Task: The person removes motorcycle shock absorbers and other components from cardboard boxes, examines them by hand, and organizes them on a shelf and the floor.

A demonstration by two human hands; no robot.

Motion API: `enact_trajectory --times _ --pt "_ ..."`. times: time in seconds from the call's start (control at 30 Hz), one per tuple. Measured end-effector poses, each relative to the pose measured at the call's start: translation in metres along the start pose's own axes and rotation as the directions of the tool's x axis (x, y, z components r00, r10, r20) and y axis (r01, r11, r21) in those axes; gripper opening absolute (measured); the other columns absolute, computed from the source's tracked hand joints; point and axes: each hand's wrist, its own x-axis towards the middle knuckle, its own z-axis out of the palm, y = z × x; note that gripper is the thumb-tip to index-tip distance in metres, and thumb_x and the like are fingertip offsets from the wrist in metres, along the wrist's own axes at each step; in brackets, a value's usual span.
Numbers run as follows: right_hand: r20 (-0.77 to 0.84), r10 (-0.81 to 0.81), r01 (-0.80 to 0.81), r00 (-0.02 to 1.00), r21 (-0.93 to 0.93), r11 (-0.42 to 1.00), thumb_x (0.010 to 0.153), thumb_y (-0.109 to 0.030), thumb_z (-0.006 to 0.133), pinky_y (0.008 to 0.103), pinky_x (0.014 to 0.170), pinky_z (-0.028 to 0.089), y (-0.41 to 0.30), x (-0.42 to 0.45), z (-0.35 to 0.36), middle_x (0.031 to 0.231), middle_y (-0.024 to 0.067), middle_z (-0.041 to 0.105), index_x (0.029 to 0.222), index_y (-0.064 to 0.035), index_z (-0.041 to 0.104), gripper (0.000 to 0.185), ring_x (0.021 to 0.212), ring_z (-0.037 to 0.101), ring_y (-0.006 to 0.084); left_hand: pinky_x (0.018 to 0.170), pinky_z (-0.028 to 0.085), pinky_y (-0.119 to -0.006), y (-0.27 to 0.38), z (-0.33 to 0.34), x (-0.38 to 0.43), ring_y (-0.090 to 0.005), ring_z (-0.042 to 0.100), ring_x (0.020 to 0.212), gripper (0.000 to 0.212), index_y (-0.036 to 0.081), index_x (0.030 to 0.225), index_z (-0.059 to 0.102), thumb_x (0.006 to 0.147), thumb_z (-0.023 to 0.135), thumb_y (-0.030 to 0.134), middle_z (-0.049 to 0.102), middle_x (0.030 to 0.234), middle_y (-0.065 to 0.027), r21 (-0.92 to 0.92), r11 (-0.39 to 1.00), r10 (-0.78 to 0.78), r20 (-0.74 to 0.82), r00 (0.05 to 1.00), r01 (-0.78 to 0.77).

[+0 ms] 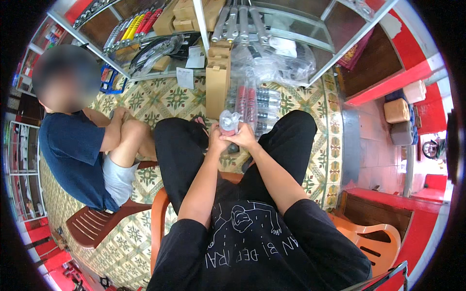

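Note:
Between my knees, my left hand (216, 140) and my right hand (243, 136) are closed around an upright object wrapped in clear plastic (229, 122). Some red or pink shows at its lower part; the rest is hidden by the hands and the wrap. Just beyond it lie red coil-spring shock absorbers (246, 100) in clear plastic, beside several dark and silver shock absorbers (268, 105). A tall cardboard box (217, 89) stands to their left.
A person (72, 156) sits on a brown plastic chair (93, 223) at my left. Ahead, a glass display case (307, 25) holds fork tubes (243, 23), yellow and red shock absorbers (134, 26) and plastic-wrapped parts. A blue crate (113, 80) sits on the tiled floor.

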Motion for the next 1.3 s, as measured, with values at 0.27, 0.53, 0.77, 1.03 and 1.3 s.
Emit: enact_trajectory --times 0.27,0.53,0.77,1.03,1.3 --pt "-0.201 0.122 -0.076 0.972 0.223 0.972 0.066 -0.028 0.087 0.0338 0.073 0.055 -0.066 -0.004 -0.053 0.08 0.0086 0.072 0.083 0.0005 0.072 0.037 0.073 0.067 0.0155 0.102 0.044 -0.041 0.068 -0.023 -0.016 -0.0341 0.047 0.124 0.084 0.009 0.125 0.059 0.051 0.091 0.034 0.045 0.134 -0.0171 0.407 0.901 -0.232 0.163 0.959 0.149" --pt "-0.47 -0.088 0.478 0.878 0.85 0.222 0.088 -0.031 0.069 0.0428 0.088 0.05 -0.146 0.003 -0.141 0.11 0.0094 0.061 0.125 -0.0017 0.051 0.05 0.104 0.06 0.0235 0.103 0.041 -0.041 0.063 -0.021 -0.015 -0.0352 0.047 0.122 0.075 0.014 0.123 0.06 0.055 0.089 0.027 0.048 0.132 -0.0172 0.464 0.875 -0.216 0.125 0.968 0.135" --pt "-0.387 0.342 0.255 0.856 0.893 0.37 0.084 -0.015 0.069 0.0396 0.069 0.053 -0.062 -0.012 -0.146 0.08 0.0048 0.058 0.099 -0.0077 0.056 0.021 0.073 0.06 0.0197 0.102 0.045 -0.039 0.072 -0.023 -0.012 -0.0311 0.049 0.124 0.08 0.011 0.126 0.058 0.053 0.09 0.026 0.042 0.137 -0.0129 0.434 0.871 -0.307 0.115 0.945 0.23" --pt "-0.564 0.458 -0.06 0.687 0.585 0.809 0.074 -0.012 0.076 0.0298 0.071 0.048 -0.003 0.079 -0.191 0.094 0.0034 0.066 0.101 -0.0019 0.065 0.03 0.082 0.06 0.0128 0.1 0.046 -0.043 0.101 -0.011 0.0 -0.0359 0.044 0.128 0.091 0.012 0.136 0.044 0.056 0.088 0.014 0.031 0.143 -0.016 0.6 0.753 -0.458 0.182 0.87 0.271" --pt "-0.395 0.727 -0.713 0.562 0.214 0.668 0.07 -0.034 0.082 0.0378 0.076 0.051 0.159 0.141 -0.126 0.099 0.0096 0.067 0.109 -0.0011 0.066 0.054 0.084 0.062 0.019 0.083 0.054 -0.044 0.112 -0.002 -0.005 -0.0413 0.052 0.115 0.076 0.009 0.129 0.042 0.064 0.081 0.006 0.034 0.136 -0.021 0.614 0.729 -0.506 0.186 0.842 0.302"
